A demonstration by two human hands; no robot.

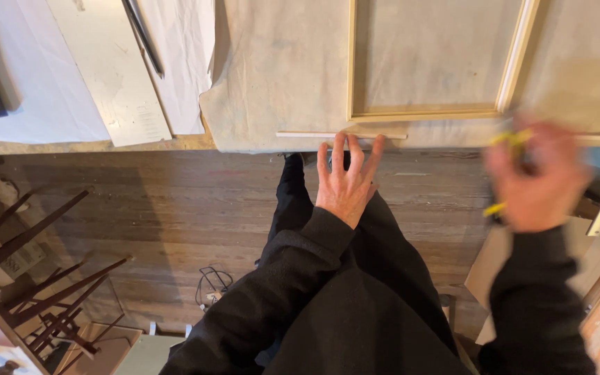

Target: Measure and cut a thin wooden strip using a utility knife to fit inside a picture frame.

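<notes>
Wooden strip (pixel 342 135) under splayed left hand (pixel 345 182); blurred right hand (pixel 535 177) clenched on yellow tool (pixel 510 139).

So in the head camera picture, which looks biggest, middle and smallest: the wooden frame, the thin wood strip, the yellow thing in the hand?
1. Wooden frame, though cut off at the top.
2. Thin wood strip.
3. Yellow thing in the right hand; blurred and mostly hidden, so unsure.

A thin, pale wooden strip (pixel 338 135) lies flat along the near edge of the cloth-covered bench, just above the middle of the frame, running left to right; its right end widens into a short flat piece. A yellow-and-black tool (pixel 507 173), badly blurred, sits at the right of the frame, its yellow showing at top and bottom; its kind cannot be told.
</notes>
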